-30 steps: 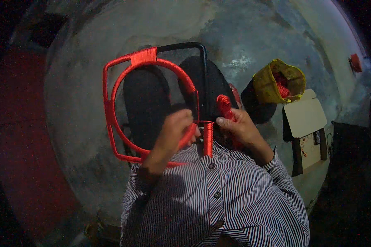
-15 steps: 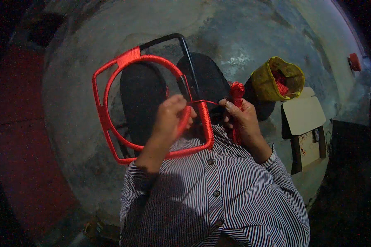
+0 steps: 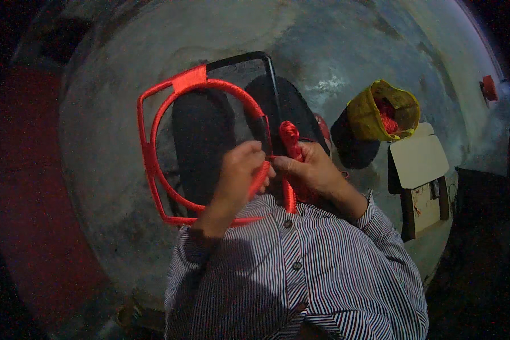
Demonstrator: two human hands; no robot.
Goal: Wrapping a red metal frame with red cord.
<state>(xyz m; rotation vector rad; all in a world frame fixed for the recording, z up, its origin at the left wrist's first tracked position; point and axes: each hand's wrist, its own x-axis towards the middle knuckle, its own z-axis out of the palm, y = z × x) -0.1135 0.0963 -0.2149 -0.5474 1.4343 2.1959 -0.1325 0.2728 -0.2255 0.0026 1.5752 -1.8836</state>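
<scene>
A metal frame, a rounded rectangle with a ring inside it, rests over my lap. Red cord is wound tightly round most of it; the far right corner bar is bare black. My left hand is closed round the right side of the inner ring, slightly blurred. Across the outer bar reaches my right hand, holding a twisted bundle of red cord upright against its palm. Its thumb and finger meet at a short taut strand beside the ring. Part of the outer bar is hidden behind this hand.
On the grey concrete floor, to the right, stands a yellow bag with red cord inside. Nearer lies an opened cardboard box with small bits in it. A dark red surface runs along the left.
My right hand has moved left with the cord bundle, from beyond the outer bar to the ring. The strand between the hands is shorter. The frame has shifted slightly right and nearer.
</scene>
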